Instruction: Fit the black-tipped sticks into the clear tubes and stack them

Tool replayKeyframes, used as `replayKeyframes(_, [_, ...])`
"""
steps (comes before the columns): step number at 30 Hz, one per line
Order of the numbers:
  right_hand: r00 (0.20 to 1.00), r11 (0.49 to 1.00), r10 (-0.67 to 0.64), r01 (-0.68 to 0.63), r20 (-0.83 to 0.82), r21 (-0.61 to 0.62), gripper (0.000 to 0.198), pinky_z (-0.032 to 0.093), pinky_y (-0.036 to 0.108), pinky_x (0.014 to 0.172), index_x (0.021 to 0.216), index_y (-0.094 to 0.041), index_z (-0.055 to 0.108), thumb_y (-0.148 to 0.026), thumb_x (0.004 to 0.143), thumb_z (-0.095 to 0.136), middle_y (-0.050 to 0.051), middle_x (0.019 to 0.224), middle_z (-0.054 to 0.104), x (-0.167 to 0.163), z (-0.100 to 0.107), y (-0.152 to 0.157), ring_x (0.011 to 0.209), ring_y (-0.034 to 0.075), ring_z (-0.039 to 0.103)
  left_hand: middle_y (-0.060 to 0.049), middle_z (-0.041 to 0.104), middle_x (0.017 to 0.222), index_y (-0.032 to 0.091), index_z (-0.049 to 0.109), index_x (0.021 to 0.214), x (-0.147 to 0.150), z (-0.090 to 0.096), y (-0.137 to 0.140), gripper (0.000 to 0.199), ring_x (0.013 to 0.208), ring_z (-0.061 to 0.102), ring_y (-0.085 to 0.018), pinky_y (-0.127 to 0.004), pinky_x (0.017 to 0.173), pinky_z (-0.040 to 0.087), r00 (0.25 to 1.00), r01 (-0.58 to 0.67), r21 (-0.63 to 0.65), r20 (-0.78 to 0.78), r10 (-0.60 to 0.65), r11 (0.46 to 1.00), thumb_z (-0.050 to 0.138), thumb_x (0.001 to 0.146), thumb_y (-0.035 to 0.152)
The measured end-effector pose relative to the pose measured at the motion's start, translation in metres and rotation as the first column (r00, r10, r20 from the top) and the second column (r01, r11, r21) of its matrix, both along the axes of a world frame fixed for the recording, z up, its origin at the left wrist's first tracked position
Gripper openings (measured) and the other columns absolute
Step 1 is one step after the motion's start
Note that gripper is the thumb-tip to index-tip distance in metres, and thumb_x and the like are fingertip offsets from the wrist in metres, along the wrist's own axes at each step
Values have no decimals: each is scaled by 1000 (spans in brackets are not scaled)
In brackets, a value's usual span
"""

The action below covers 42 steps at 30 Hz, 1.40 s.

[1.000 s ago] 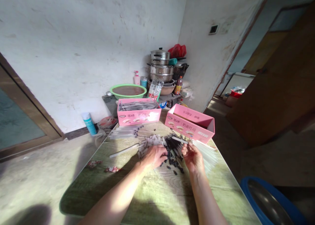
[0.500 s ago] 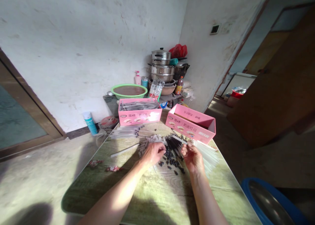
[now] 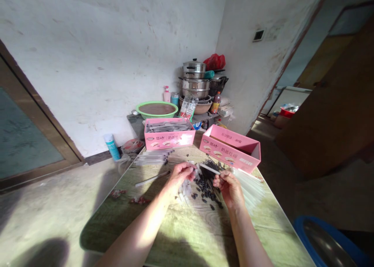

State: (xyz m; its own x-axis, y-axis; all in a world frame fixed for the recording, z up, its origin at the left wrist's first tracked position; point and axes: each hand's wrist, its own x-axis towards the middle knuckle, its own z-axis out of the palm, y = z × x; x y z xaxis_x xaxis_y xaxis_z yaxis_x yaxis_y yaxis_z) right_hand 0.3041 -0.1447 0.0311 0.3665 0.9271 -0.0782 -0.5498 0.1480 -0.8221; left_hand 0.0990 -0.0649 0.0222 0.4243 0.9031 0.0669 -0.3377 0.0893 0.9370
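Lying on the table (image 3: 193, 236) are black bits (image 3: 203, 188). The left hand (image 3: 182, 174) curls nearly closed; I can't tell what it holds. Across a small gap, the right hand (image 3: 231, 184) pinches a white stick (image 3: 209, 168). Pink boxes (image 3: 169, 141) stand near the far edge.

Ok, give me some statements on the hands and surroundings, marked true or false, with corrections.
1. The right hand holds a slim white plastic-looking tube. True.
2. The left pink cardboard box is closed. False: it is open, with slim greyish sticks inside.
3. Small black chunky pieces lie on the wood-patterned table. True.
4. The round light-green basin stands in front of that box. False: it stands behind it.
5. The left hand is inside that box. False: it is over the table, near the tube's free end.
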Motion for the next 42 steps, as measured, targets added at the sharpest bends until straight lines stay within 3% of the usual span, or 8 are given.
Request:
replayKeyframes(12, [999,1000,4,-3,47,-10,23,58,27,47,73,-17,71,-21,56,86,4,64,73,-4,1,0,49,17,67,-3,69,74,12,75,92,-1,-2,5,39,65,65,-13,-24,63,52,996,-43,-51,78,47,998,87,72,43])
replayKeyframes(16, [999,1000,17,-16,50,-3,23,58,27,48,74,-17,70,-21,58,86,4,64,73,-4,0,1,49,17,67,-8,74,83,11,73,91,-2,-1,7,46,72,70,-17,-28,70,57,989,-26,-107,141,41,994,90,69,47])
replayKeyframes(29, [998,999,36,-36,52,-5,24,58,27,47,74,-16,71,-22,57,87,5,63,73,-4,1,1,49,18,67,-7,73,84,12,75,97,-7,4,9,41,76,71,-18,-31,75,59,982,-119,-115,133,134,986,89,68,39])
replayKeyframes(37, [998,999,37,-36,59,-13,25,58,26,48,72,-17,70,-23,57,89,5,63,73,-5,2,0,49,17,67,0,68,72,17,73,89,-10,3,11,39,62,65,-14,-24,60,54,996,-79,-50,48,82,996,85,73,51])
replayKeyframes(42, [998,999,36,-35,59,-16,26,58,27,48,72,-17,71,-24,55,90,5,63,73,-5,3,0,49,17,67,-5,74,85,15,72,89,-9,0,10,42,74,72,-18,-28,71,59,994,-46,-87,97,54,995,87,71,50])
